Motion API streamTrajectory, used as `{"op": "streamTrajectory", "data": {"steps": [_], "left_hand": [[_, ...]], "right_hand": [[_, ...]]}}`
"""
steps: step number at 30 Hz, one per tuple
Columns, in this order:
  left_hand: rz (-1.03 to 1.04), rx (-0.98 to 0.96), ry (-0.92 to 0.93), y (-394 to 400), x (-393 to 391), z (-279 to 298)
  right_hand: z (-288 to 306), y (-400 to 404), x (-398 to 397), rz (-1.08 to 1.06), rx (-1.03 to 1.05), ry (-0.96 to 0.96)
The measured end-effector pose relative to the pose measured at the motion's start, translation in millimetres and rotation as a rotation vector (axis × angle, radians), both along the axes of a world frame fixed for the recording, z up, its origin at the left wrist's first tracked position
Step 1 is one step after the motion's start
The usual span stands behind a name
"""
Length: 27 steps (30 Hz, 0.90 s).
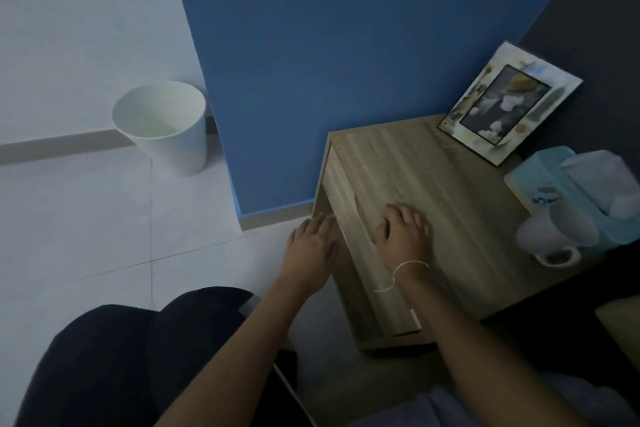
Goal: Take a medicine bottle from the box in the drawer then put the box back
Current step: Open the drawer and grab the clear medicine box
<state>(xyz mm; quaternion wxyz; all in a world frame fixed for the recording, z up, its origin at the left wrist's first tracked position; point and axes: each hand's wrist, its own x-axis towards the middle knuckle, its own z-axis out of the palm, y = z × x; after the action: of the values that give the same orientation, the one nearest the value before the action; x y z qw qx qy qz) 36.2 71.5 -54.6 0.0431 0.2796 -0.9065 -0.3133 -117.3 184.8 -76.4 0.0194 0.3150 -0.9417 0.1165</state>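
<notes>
A light wooden nightstand (433,177) stands against the blue wall, with its drawer front (360,253) facing left and closed. My left hand (311,246) reaches to the drawer front's upper edge, fingers spread and touching the wood. My right hand (403,229), with a thin string bracelet on the wrist, lies flat on the nightstand top near its front edge, holding nothing. No box or medicine bottle is in sight.
On the nightstand's far side stand a picture frame (509,100), a teal tissue box (575,184) and a white mug (557,232). A white waste bin (166,128) sits on the tiled floor to the left. My dark-clothed knees fill the lower left.
</notes>
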Motion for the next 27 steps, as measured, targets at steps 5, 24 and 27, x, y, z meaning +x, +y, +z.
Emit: {"op": "streamTrajectory", "data": {"steps": [5,24,27], "left_hand": [[0.032,0.048,-0.047,-3.1,-42.5,-26.0],[0.109,0.154,0.039,-0.7,-112.0,-78.7],[0.085,0.056,0.062,-5.7,-103.0,-73.0]], "right_hand": [[-4.4,-0.4,-7.7,0.017,-0.061,0.028],[-13.3,-4.6,-17.7,0.064,-0.139,-0.018],[-14.1,-4.8,-17.5,0.066,-0.154,-0.031]]}}
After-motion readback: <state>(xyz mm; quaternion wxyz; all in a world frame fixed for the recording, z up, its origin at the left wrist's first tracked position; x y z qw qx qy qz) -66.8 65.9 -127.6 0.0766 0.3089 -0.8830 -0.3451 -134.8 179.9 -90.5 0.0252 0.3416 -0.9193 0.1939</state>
